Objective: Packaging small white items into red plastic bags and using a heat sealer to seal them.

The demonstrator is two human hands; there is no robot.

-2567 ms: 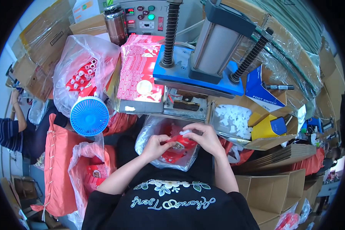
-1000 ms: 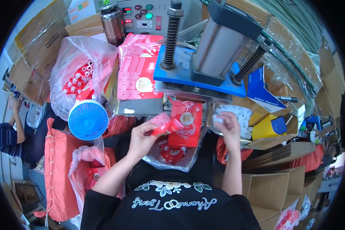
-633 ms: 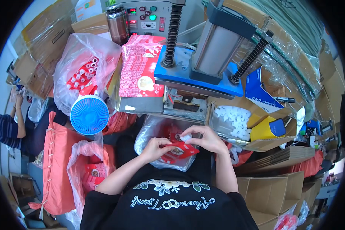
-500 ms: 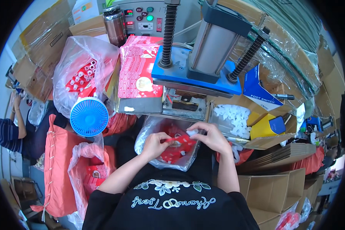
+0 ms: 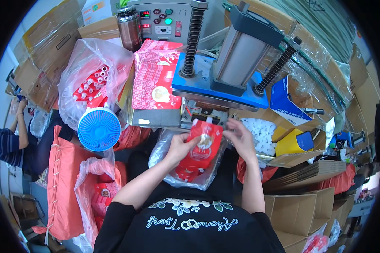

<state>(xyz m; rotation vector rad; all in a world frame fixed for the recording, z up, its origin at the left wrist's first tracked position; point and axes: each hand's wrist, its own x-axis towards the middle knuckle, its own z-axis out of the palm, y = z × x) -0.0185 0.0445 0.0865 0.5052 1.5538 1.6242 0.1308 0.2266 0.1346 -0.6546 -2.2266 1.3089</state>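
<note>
A red pouch (image 5: 206, 147) with a pale round print and a short white spout at its top edge is pinched by its left side in my left hand (image 5: 182, 147). My right hand (image 5: 240, 138) is beside the pouch's right edge, fingers apart; whether a fingertip touches it I cannot tell. Right behind the pouch is the lower bed (image 5: 190, 122) of a press, partly hidden by it. Above that bed hangs the press's blue plate (image 5: 221, 90). Below my hands, a plastic-lined container (image 5: 157, 158) holds more red pouches.
White plastic spouts (image 5: 261, 137) fill a cardboard box at right, near a yellow-and-blue object (image 5: 297, 141). A stack of flat red pouches (image 5: 152, 86) lies left of the press. A blue fan (image 5: 99, 130) stands before a clear bag (image 5: 71, 80) of spouted pouches. Another person (image 5: 8, 143) works far left.
The pouch has risen from over the container to the front of the press bed, now upright with its spout up. My right hand has moved up and right, its fingers now apart.
</note>
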